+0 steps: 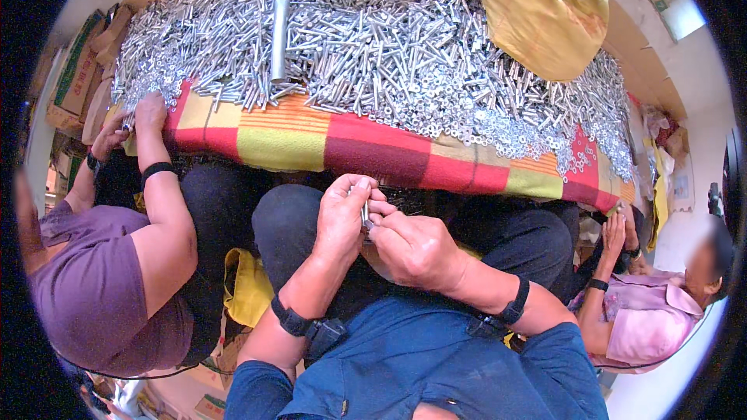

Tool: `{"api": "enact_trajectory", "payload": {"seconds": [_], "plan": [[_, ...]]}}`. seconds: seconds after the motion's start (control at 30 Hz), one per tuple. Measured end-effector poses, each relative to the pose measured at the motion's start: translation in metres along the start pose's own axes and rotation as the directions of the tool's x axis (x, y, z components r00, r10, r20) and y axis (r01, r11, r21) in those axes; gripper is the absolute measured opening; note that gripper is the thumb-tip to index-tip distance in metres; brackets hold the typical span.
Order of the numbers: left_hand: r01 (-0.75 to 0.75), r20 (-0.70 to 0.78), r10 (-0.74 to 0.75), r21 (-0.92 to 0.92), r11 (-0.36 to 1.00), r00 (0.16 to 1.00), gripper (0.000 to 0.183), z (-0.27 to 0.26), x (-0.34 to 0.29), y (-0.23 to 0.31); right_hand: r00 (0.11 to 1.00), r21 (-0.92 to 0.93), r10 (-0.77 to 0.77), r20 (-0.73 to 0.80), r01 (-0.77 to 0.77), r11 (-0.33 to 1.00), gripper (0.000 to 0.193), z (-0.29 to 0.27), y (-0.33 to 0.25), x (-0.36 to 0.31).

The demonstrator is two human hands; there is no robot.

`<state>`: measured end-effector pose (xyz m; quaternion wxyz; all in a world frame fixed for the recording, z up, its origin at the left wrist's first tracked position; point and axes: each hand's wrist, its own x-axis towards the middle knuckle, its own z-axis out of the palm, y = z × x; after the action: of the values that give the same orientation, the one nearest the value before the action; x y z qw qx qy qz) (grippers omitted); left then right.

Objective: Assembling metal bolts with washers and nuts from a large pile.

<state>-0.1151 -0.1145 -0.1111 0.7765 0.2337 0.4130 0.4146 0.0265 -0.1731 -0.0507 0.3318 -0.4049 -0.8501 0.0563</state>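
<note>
My left hand [342, 214] pinches a small silvery metal bolt [366, 211] between thumb and fingers, above my lap. Right beside it, my right hand [416, 247] is closed, its fingertips meeting the bolt's lower end. Whatever small piece those right fingers grip is hidden. Just beyond both hands lies the edge of a checked red, orange and yellow blanket [373, 148]. On it is spread a large heap of loose metal bolts [350, 54], with many small washers or nuts [482, 124] along its near right side.
A grey metal tube [279, 39] stands in the heap. Yellow cloth [548, 12] drapes over its far right. A co-worker in purple [117, 280] handles pieces at the left end; another in pink [646, 315] sits right. Cardboard boxes [78, 78] stand far left.
</note>
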Motion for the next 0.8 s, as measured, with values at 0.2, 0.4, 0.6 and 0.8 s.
{"api": "enact_trajectory", "payload": {"seconds": [0.2,0.4,0.6,0.8], "plan": [[0.03,0.092,-0.03,0.008,1.0,0.995,0.021,0.0,-0.001,0.002,0.992,-0.122,0.118,-0.04,-0.122,0.985,0.013,-0.018,0.018,0.002],[0.084,0.243,-0.127,0.178,0.98,0.962,0.026,0.017,-0.016,0.012,0.785,0.423,0.618,-0.022,-0.553,0.718,0.016,-0.019,0.031,-0.008],[0.065,0.259,-0.137,0.268,0.961,0.956,0.03,0.016,-0.02,0.014,0.507,0.846,0.755,0.416,-0.52,-0.117,0.019,-0.029,0.049,-0.027],[0.068,0.298,-0.173,0.331,0.941,0.939,0.032,0.016,-0.019,0.008,0.587,0.713,0.677,0.443,-0.689,0.13,0.013,-0.04,0.046,-0.021]]}}
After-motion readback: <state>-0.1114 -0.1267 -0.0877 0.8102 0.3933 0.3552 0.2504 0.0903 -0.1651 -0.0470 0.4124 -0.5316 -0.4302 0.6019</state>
